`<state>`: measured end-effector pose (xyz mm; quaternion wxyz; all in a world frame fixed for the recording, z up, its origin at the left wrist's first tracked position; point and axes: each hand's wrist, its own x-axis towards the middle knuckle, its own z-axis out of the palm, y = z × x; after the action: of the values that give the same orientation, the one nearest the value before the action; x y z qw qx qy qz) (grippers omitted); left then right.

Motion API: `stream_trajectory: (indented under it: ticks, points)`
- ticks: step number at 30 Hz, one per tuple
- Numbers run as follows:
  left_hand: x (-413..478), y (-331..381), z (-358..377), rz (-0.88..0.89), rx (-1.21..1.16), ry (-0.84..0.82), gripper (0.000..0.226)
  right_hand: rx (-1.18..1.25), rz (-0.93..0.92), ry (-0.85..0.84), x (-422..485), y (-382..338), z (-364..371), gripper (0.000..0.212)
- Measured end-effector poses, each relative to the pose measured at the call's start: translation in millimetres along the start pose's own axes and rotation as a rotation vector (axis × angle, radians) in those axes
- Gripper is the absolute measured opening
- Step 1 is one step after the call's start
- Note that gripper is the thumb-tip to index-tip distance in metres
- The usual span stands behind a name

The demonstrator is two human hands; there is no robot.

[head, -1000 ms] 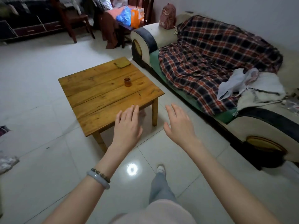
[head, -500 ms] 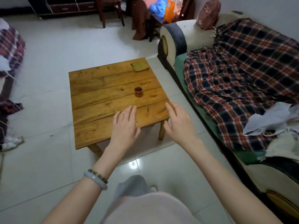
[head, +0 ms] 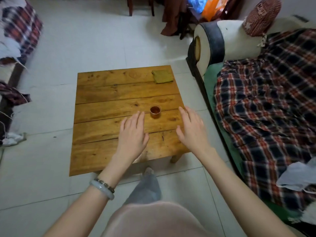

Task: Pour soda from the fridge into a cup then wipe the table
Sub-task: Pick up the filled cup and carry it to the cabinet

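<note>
Wooden table [head: 102,103] carries a small cup [head: 155,111] of brown drink near its right edge; left hand [head: 132,135] and right hand [head: 192,130] hover flat-fingered, holding nothing, flanking it.

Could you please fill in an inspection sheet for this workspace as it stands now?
Surface: low wooden table, plank top.
Job's things: small cup mid-table, brown liquid inside; folded olive cloth at the far right corner.
Clutter: white garment on the sofa; white rags on the floor, left.
Grips: left hand and right hand open, flanking the cup, holding nothing.
Cables: nothing seen.
Surroundings: tiled floor; plaid blanket over the sofa, right.
</note>
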<state>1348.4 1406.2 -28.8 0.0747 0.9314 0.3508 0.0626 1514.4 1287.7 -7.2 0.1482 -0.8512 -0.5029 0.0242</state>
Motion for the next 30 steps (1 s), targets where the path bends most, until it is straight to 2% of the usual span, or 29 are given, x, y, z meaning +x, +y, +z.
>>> stream_trajectory:
  ticks: [9, 15, 21, 30]
  points:
    - [92, -21, 20, -0.025, -0.021, -0.062, 0.072, 0.046, -0.045, -0.097, 103, 30, 26, 0.059]
    - [128, -34, 43, -0.050, -0.128, -0.093, 0.071, 0.106, -0.050, -0.191, 148, 60, 53, 0.060]
    - [150, -40, 99, -0.222, -0.285, -0.157, 0.071, 0.286, 0.089, -0.358, 180, 96, 112, 0.062]
    - [185, -46, 229, -0.480, -0.642, -0.305, 0.092, 0.372, 0.069, -0.499, 210, 136, 234, 0.066]
